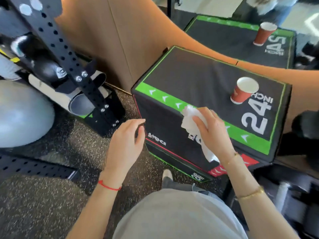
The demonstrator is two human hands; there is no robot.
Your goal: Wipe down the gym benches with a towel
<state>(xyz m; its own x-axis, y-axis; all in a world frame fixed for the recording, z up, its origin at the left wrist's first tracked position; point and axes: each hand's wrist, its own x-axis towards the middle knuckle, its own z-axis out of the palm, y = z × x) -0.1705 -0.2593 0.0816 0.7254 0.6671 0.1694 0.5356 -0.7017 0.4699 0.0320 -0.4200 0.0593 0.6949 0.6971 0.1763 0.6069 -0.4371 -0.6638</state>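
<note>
A black padded plyo box (198, 78) with a green border and "24 INCH" lettering stands in front of me. My right hand (213, 130) holds a white towel (189, 116) against the box's near top edge and front face; part of the towel hangs below my wrist. My left hand (128, 138) hovers by the box's left corner, fingers loosely curled, holding nothing; its fingertips are at the corner edge. A red paper cup (244, 91) stands on the box's top, to the right.
A second black and green box (233, 40) with another red cup (264, 34) stands behind. A tall cardboard box (107, 40) is to the left of the boxes. A black perforated rack post (69, 57), a rolled mat (81, 104) and a grey exercise ball (22, 114) stand at left. Speckled rubber floor (51, 195) lies below.
</note>
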